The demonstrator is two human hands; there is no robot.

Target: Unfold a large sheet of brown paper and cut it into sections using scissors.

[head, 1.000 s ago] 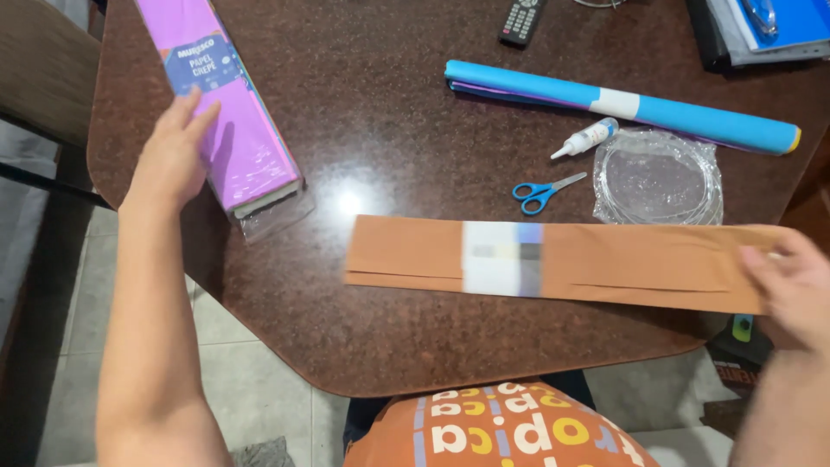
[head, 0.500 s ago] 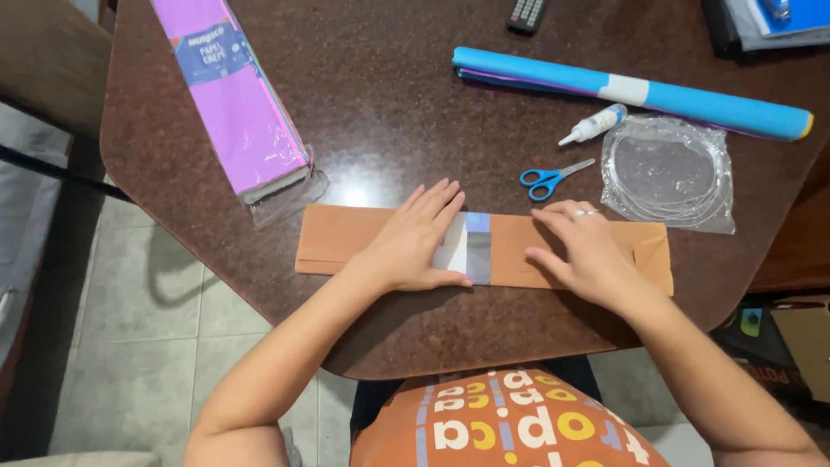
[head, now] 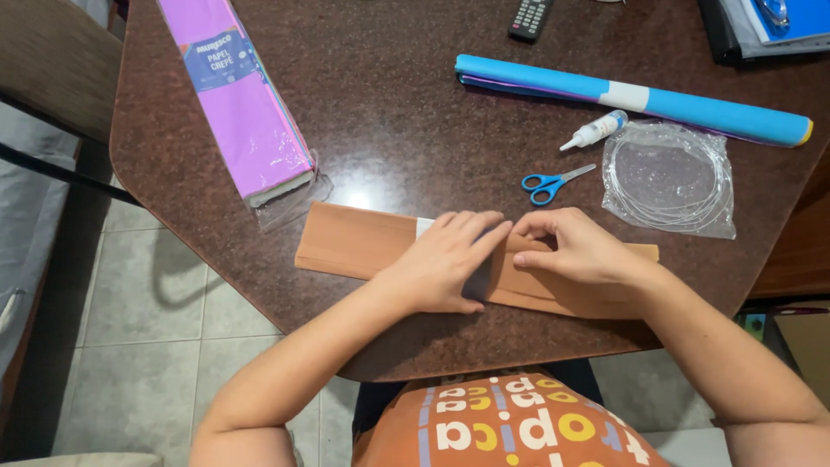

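Brown folded paper (head: 354, 242) lies flat at the near edge of the dark surface (head: 406, 130). Left hand (head: 450, 259) presses flat on its middle band; right hand (head: 575, 249) pinches there. Scissors (head: 545, 183) just beyond; purple pack (head: 242, 104) far left.

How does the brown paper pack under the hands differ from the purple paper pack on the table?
The brown paper pack lies crosswise at the near edge with both the left hand and right hand on it; the purple paper pack lies untouched, angled at the far left. The purple one sits in clear wrap, the brown one does not. Both are long, flat folded packs.
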